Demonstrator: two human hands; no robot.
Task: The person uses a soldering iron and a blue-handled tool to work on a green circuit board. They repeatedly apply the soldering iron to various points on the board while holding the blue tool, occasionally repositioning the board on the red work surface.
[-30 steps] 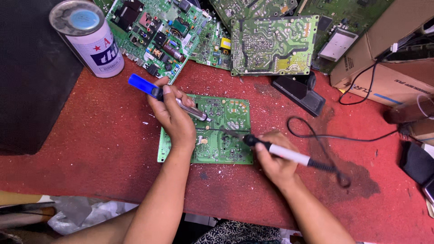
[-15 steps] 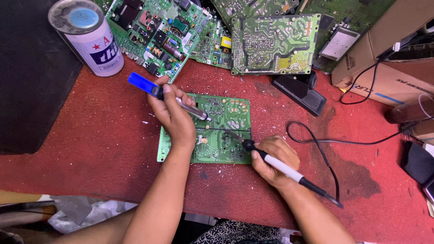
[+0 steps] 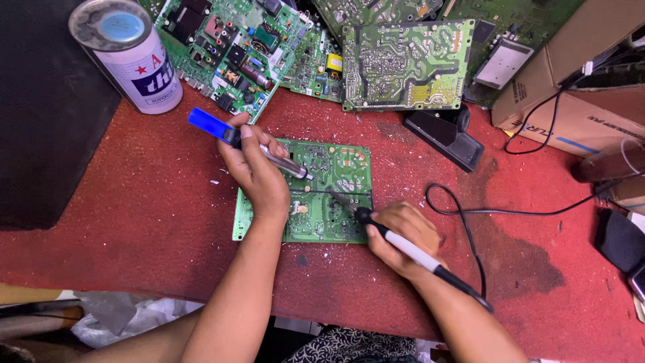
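A green circuit board (image 3: 336, 171) lies flat on the red mat (image 3: 154, 202) in the middle. My left hand (image 3: 255, 178) rests on the board's left part and grips a desoldering pump (image 3: 232, 136) with a blue plunger end and a metal barrel, its tip over the board. My right hand (image 3: 403, 238) sits at the board's lower right corner and holds a white-handled soldering iron (image 3: 396, 243) like a pen. The iron's dark tip touches the board near its middle right. Its black cord (image 3: 470, 222) loops off to the right.
A pile of green circuit boards (image 3: 396, 64) lies at the back. A white can (image 3: 131, 57) stands at the back left beside a black box (image 3: 47, 121). A black stand (image 3: 443, 138), cardboard boxes (image 3: 571, 101) and dark objects (image 3: 618, 238) crowd the right side.
My right hand has turned the soldering iron so its handle points down to the right, and the tip has stayed on the board. My left hand and the pump have barely moved.
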